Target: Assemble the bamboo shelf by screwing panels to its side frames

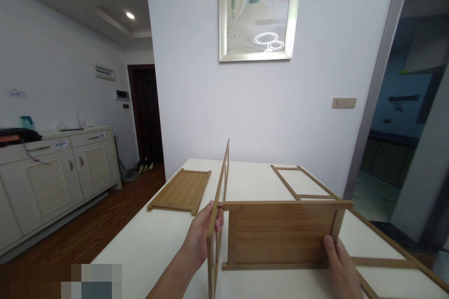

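My left hand (206, 226) is closed around a tall wooden side frame (211, 238), seen nearly edge-on and standing upright. Its fingers wrap the frame close to where a wooden shelf panel (280, 238) meets it. That panel is held on edge, its broad face toward me, with its upper left corner at the frame; whether the two are joined I cannot tell. At the panel's right end my right hand (338, 261) grips it, thumb on the near face and the other fingers hidden behind.
A second wooden panel (182, 190) lies flat on the white table (140, 243) at the left. Another long wooden frame (382, 261) lies along the right side. Behind the table rises a white wall (273, 117) with a framed picture (259, 56); a cabinet (59, 173) stands far left.
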Action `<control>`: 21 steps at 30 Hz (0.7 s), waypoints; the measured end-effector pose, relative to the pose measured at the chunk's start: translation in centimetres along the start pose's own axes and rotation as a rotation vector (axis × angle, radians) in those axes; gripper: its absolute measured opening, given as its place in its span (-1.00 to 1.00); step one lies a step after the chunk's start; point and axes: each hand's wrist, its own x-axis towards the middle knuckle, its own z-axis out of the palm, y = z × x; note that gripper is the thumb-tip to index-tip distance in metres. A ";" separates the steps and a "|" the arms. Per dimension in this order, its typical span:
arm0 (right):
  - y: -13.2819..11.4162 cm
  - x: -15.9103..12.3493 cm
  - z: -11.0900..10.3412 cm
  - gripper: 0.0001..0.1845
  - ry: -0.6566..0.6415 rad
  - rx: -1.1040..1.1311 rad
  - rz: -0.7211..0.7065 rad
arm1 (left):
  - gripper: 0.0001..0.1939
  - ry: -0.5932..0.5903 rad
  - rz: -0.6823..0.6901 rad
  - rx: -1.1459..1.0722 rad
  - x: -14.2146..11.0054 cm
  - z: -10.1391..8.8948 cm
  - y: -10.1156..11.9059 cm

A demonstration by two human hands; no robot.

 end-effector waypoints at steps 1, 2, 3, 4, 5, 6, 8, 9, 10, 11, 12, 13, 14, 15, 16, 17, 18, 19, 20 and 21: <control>0.1 0.0 0.0 -0.50 0.000 -0.004 0.000 | -0.65 -0.005 0.001 -0.004 0.0 -0.1 0.1; 0.1 0.1 0.0 -0.49 0.001 -0.009 0.002 | -0.63 -0.010 0.002 -0.006 -0.1 -0.2 0.1; 0.2 0.1 0.0 -0.48 0.002 -0.015 0.006 | -0.61 -0.014 0.003 -0.007 -0.1 -0.3 0.2; 0.2 0.1 0.0 -0.47 0.006 -0.019 0.011 | -0.60 -0.016 0.005 -0.007 -0.1 -0.4 0.2; 0.3 0.2 0.0 -0.46 0.007 -0.023 0.017 | -0.60 -0.015 0.006 -0.007 -0.1 -0.4 0.2; 0.3 0.2 0.0 -0.46 0.008 -0.027 0.022 | -0.60 -0.012 0.007 -0.005 -0.1 -0.4 0.1; 0.3 0.1 0.0 -0.47 0.008 -0.027 0.022 | -0.62 -0.003 0.011 0.006 0.0 -0.4 0.0; 0.3 0.1 0.0 -0.47 0.009 -0.026 0.021 | -0.62 0.002 0.012 0.015 0.1 -0.3 -0.1; 0.2 0.1 0.0 -0.47 0.013 -0.026 0.022 | -0.63 0.005 0.014 0.025 0.1 -0.1 -0.2; 0.2 0.1 -0.1 -0.47 0.014 -0.023 0.024 | -0.64 0.006 0.016 0.035 0.0 0.0 -0.2; 0.1 0.1 -0.1 -0.48 0.014 -0.017 0.026 | -0.64 0.004 0.020 0.045 0.0 0.2 -0.3; 0.0 0.1 -0.1 -0.48 0.012 -0.008 0.028 | -0.64 -0.002 0.024 0.054 -0.1 0.4 -0.4; -0.1 0.1 -0.1 -0.48 0.008 0.001 0.029 | -0.64 -0.011 0.027 0.060 -0.1 0.5 -0.5; -0.1 0.1 -0.1 -0.49 0.003 0.012 0.028 | -0.63 -0.017 0.030 0.064 -0.2 0.6 -0.5; -0.2 0.1 -0.1 -0.49 -0.002 0.023 0.025 | -0.61 -0.020 0.032 0.065 -0.2 0.7 -0.6; -0.2 0.1 -0.1 -0.49 -0.004 0.031 0.023 | -0.60 -0.019 0.030 0.064 -0.3 0.7 -0.7; -0.1 0.1 -0.1 -0.49 -0.003 0.036 0.022 | -0.60 -0.014 0.027 0.062 -0.3 0.8 -0.7; -0.1 0.1 -0.1 -0.49 -0.002 0.040 0.022 | -0.60 -0.009 0.023 0.060 -0.3 0.7 -0.8; -0.1 0.1 -0.1 -0.50 -0.002 0.042 0.022 | -0.61 -0.006 0.020 0.057 -0.2 0.7 -0.8; 0.0 0.2 -0.1 -0.50 -0.002 0.043 0.021 | -0.61 -0.005 0.019 0.054 -0.2 0.6 -0.8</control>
